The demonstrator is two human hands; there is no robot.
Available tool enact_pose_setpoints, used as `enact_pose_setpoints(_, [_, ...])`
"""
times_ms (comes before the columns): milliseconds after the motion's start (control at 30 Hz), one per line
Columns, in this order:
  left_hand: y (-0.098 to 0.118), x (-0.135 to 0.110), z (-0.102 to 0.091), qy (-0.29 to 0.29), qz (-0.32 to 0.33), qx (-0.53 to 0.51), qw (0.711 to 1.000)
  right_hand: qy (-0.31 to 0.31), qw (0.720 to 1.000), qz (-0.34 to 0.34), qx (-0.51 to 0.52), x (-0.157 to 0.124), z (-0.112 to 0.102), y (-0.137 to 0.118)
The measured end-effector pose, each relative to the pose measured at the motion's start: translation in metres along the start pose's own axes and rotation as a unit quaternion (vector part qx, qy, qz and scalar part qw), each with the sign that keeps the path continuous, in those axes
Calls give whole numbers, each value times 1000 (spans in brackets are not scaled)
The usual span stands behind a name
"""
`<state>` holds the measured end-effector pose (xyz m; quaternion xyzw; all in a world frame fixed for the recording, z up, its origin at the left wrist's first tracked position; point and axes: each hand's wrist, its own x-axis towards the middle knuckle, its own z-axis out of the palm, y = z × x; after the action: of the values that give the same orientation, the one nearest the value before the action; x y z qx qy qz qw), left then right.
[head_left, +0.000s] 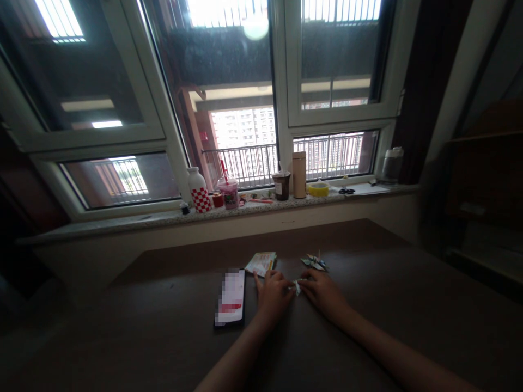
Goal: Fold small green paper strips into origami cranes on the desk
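Both of my hands rest on a dark brown table (163,326) and pinch a small folded piece of patterned paper (296,286) between them. My left hand (273,296) is closed on its left side, my right hand (322,291) closed on its right side. Just beyond my right hand lies a finished folded paper figure (314,263). A small stack of patterned paper sheets (261,263) lies just beyond my left hand. A phone (231,298) with a lit screen lies flat to the left of my left hand.
A stone window sill (122,220) behind the table carries a red-checked white bottle (199,190), a pink drink cup (229,191), a dark cup (281,185), a tall beige flask (299,174), a yellow tape roll (318,189) and a jug (392,164). Dark shelving (486,179) stands at right.
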<state>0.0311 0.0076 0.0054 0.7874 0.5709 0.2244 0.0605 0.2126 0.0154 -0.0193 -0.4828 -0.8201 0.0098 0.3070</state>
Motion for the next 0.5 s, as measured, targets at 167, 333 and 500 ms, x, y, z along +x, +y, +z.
enact_pose_setpoints(167, [-1,0,1,6,5,-15,1000,-17,1000,9,-10,1,-1,-2])
enact_pose_setpoints(333, [-3,0,2,-6,-1,-1,1000,-26,999,12,-13,1,1,0])
enact_pose_setpoints(500, [-4,1,3,-8,2,6,1000,-29,999,14,-10,1,1,0])
